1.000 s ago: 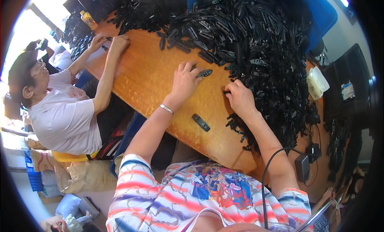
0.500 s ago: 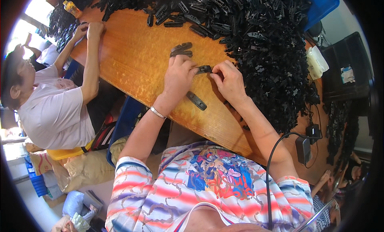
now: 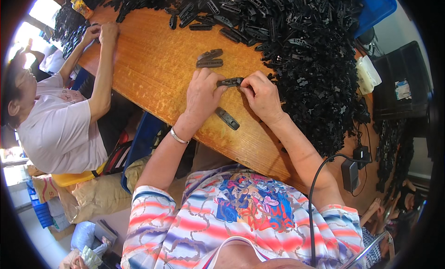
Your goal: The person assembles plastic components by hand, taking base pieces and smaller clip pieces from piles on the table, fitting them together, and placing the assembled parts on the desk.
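Observation:
A long black plastic part (image 3: 230,82) with rounded ends and cut-outs is held level above the wooden table (image 3: 153,60). My left hand (image 3: 202,94) grips its left end between thumb and fingers. At its other end, my right hand (image 3: 262,95) pinches with thumb and forefinger; whether a smaller piece sits in that pinch I cannot make out. Beyond my left hand lie two similar black parts (image 3: 210,58), close together. Another black part (image 3: 227,118) rests on the wood between my forearms.
A large heap of black plastic parts (image 3: 306,79) covers the table's far and right side. At the far right edge lies a white packet (image 3: 367,74); nearer stand black power adapters (image 3: 351,172) with cables. A co-worker (image 3: 60,116) sits at the left, hands on the table by a yellow bottle (image 3: 82,8).
Both hands and the held black part have shifted slightly left. More of the part now shows between my hands. The co-worker's hands have moved a little.

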`<action>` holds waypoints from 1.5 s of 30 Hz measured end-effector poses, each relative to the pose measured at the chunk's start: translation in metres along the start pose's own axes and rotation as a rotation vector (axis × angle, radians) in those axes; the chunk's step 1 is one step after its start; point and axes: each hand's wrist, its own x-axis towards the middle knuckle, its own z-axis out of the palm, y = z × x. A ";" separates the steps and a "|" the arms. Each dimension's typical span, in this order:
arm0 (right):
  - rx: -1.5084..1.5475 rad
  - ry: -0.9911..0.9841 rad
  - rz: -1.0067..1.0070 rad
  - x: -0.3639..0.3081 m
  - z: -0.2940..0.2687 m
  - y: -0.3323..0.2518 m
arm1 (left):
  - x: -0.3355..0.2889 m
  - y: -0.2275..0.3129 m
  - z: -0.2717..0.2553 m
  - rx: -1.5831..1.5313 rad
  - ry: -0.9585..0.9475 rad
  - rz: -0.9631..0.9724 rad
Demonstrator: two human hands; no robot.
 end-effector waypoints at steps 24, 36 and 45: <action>-0.019 -0.272 -0.043 0.024 -0.005 0.005 | 0.001 -0.007 -0.007 -0.113 -0.098 0.011; -0.283 -0.572 0.352 0.062 -0.013 0.012 | 0.031 -0.002 -0.005 -0.097 -0.296 -0.241; -0.296 -0.633 0.090 -0.005 -0.081 0.001 | 0.002 -0.002 -0.039 -0.171 -0.375 -0.179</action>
